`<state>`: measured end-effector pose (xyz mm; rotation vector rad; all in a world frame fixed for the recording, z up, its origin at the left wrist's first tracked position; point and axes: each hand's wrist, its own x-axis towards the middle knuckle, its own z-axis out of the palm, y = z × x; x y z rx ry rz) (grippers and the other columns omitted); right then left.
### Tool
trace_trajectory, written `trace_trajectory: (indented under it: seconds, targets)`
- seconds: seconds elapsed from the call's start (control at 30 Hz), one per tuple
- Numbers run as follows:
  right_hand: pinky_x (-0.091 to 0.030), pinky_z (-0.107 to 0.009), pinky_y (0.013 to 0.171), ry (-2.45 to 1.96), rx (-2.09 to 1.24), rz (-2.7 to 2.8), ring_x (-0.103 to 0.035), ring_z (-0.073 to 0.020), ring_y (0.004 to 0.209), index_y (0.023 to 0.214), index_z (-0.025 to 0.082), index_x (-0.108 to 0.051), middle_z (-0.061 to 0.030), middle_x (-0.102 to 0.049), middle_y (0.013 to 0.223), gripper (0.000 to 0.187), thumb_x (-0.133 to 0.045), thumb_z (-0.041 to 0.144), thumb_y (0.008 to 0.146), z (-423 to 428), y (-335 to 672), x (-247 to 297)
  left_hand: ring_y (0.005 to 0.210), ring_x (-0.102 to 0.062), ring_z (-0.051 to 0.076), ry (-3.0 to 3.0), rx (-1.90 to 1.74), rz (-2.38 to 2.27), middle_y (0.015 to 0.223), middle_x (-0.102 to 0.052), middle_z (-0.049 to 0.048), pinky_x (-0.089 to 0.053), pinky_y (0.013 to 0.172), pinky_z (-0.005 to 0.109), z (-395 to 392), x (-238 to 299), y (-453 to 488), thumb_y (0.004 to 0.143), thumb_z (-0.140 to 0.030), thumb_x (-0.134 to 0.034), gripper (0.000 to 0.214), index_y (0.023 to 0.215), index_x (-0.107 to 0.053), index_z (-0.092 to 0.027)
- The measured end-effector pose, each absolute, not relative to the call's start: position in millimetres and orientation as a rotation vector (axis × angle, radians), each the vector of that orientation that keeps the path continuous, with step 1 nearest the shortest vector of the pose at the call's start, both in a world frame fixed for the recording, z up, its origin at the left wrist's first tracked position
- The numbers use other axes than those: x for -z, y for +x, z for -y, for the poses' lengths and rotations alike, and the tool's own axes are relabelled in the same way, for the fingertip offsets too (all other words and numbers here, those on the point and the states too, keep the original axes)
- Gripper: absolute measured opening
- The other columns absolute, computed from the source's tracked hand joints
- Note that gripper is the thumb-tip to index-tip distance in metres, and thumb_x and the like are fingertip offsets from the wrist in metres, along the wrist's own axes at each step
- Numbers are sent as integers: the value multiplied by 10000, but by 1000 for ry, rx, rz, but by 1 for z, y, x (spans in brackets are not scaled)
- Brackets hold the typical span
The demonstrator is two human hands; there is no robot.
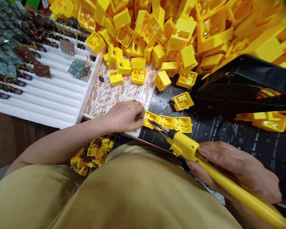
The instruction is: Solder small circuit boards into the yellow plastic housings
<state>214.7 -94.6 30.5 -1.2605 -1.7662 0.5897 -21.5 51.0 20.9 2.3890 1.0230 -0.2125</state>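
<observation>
My left hand (125, 115) is closed in a pinch against the left end of a row of three open yellow plastic housings (168, 122) lying on the dark work surface (228, 136). What the fingertips pinch is too small to name. My right hand (233, 171) grips a yellow soldering iron (205, 162). Its metal tip (154, 125) points left and touches the leftmost housing, right beside the left fingertips.
A big heap of yellow housings (181, 28) fills the back. A white foam tray (50, 92) with circuit boards and wires sits at left. A black fan (231, 92) stands at right. A small pile of assembled yellow parts (92, 156) lies below the bench edge, near my lap.
</observation>
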Motion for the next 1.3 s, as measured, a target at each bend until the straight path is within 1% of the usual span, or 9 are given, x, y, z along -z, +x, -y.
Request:
trace_trajectory:
  seconds: [0.13,0.23,0.4,0.57,0.8,0.9,1.1,1.2,1.3]
  targets:
    - [-574,-214,484,-1140,-396,2028,-653,-145,553,867,251,-655,2,-677,673,57,-699,230,837,75,213,-28,747,-600,160,2452,250,-1018,812,-690,28,-372,640,254,-52,-22,-19,753,-190,-546,117,789,-656,-174]
    - [-573,-201,481,-1101,-363,2099,-645,-136,519,795,265,-635,21,-677,649,89,-709,229,830,70,211,-30,751,-606,171,2490,285,-1021,796,-684,31,-342,606,258,-52,-23,-16,758,-201,-541,128,782,-665,-177]
    - [-633,-275,647,-1115,-351,2154,-704,-169,698,933,261,-636,5,-720,766,246,-784,172,757,79,209,-33,767,-616,190,2540,357,-1008,805,-679,44,-320,584,269,-53,-26,-11,771,-225,-534,146,786,-671,-178]
    - [-592,-219,604,-1132,-302,2174,-680,-133,692,874,240,-642,-20,-702,762,38,-634,264,901,85,222,-33,742,-604,196,2560,405,-998,806,-680,52,-307,567,276,-53,-30,-9,778,-247,-532,159,779,-677,-182]
    - [-578,-228,597,-1253,-338,2096,-652,-129,642,807,250,-634,-10,-668,703,134,-596,300,925,87,228,-31,764,-628,210,2541,458,-1023,816,-693,52,-317,574,277,-55,-34,-5,776,-245,-540,145,778,-670,-183]
    - [-573,-217,589,-1222,-343,2026,-660,-129,643,906,267,-640,0,-675,715,21,-630,285,905,83,226,-33,763,-631,211,2528,454,-1028,812,-692,56,-355,601,280,-55,-35,-5,770,-228,-548,125,766,-664,-180]
    - [-564,-203,553,-1236,-321,1982,-684,-143,645,1224,287,-601,1,-707,776,405,-708,210,841,78,222,-34,924,-658,208,2298,107,-1014,977,-729,55,-428,903,358,-55,-21,-32,819,-316,-592,239,998,-638,-164]
    - [-576,-218,613,-1328,-284,1956,-694,-154,701,1229,282,-595,-22,-710,824,359,-674,263,879,83,224,-26,865,-660,176,2156,-99,-1038,891,-737,34,-383,991,396,-52,-8,-43,827,-318,-581,185,901,-655,-165]
    - [-568,-221,628,-1371,-238,1989,-685,-152,723,1275,271,-568,-46,-708,850,382,-650,310,904,89,229,-20,738,-646,143,1985,-255,-1074,760,-719,17,-423,930,363,-50,1,-44,818,-308,-576,173,801,-662,-160]
